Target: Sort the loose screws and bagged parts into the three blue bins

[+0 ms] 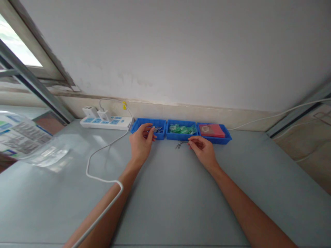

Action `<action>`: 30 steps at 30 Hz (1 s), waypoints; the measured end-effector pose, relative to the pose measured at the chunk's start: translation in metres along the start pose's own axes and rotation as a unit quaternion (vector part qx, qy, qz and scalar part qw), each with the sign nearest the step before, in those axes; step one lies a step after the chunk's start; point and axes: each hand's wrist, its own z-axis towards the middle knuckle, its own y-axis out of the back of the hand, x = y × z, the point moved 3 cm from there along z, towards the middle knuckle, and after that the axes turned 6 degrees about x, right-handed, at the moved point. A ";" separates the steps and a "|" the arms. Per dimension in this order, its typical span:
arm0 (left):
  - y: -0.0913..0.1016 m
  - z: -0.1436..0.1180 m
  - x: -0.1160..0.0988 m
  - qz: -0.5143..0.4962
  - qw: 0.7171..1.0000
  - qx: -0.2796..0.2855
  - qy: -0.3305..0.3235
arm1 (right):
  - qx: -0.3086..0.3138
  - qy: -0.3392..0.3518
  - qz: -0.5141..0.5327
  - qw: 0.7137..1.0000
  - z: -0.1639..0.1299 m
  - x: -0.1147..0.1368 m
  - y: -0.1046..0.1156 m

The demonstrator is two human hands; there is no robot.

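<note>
Three blue trays stand in a row against the far wall. My left hand [141, 141] reaches to the front edge of the left tray [137, 125] and pinches a small metal clip [152, 129] from the several clips in it. My right hand [203, 148] rests on the grey table in front of the other trays, its fingertips closed on a thin metal wire piece [181, 143] lying on the table. The middle tray [181, 136] holds green transparent pieces. In the right tray [227, 136] lies a red flat pad.
A white power strip [106, 122] with plugs lies left of the trays, and its white cable [103, 172] loops across the table and over my left forearm. A clear plastic bag with printed sheets [28, 141] sits at the left. Another white cable [279, 113] runs along the right wall.
</note>
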 end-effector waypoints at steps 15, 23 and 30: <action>-0.040 -0.035 -0.027 0.227 0.897 0.305 -0.227 | 0.111 0.130 -0.404 0.899 -0.007 0.003 -0.005; -0.041 -0.037 -0.029 0.237 0.889 0.319 -0.227 | 0.112 0.134 -0.407 0.897 -0.005 -0.003 -0.001; -0.041 -0.036 -0.029 0.234 0.894 0.307 -0.226 | 0.084 0.139 -0.306 0.938 -0.006 0.008 -0.001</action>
